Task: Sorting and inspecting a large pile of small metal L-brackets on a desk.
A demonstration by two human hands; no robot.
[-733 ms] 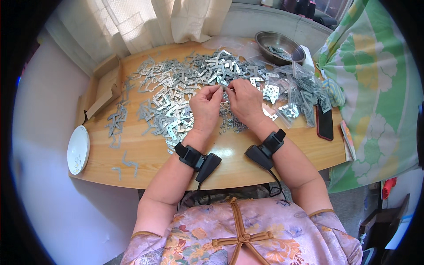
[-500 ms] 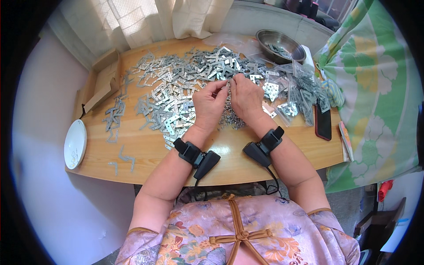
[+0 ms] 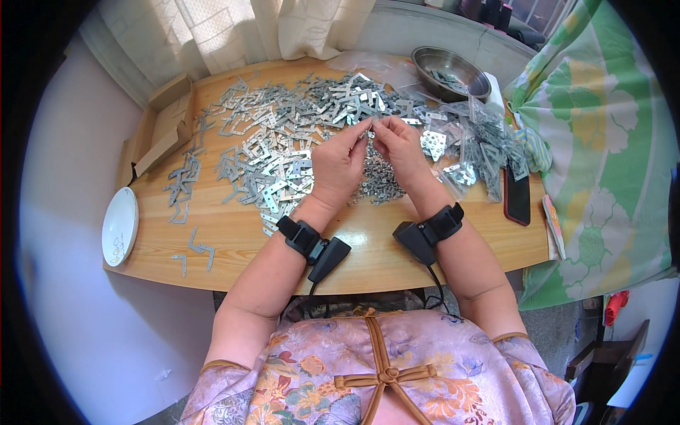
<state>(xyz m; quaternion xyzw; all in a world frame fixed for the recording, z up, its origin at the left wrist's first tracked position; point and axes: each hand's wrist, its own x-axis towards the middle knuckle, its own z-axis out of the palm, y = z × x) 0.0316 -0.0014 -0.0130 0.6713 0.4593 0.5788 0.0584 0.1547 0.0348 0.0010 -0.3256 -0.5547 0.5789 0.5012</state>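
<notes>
Nearest: wooden table (image 3: 372, 265), a strip of wood showing inside its front edge. Next: small metal pieces (image 3: 382, 180), heaped between the wrists, short of the fingertips. Left hand (image 3: 338, 166) and right hand (image 3: 400, 149): tips pressed together; anything pinched, too small for me to tell. Leftward and beyond, nearer the left hand: L-shaped brackets (image 3: 276, 190), lying at mixed angles. Far right: steel bowl (image 3: 470, 72).

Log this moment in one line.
left hand, right hand: pinched, close together; anything held: unclear; between wrists: small metal parts; leftward: brackets; back right: bowl

sunlit cream curtain (image 3: 304, 30), white wall (image 3: 78, 156), wooden table (image 3: 375, 265), grey floor (image 3: 547, 327)
</notes>
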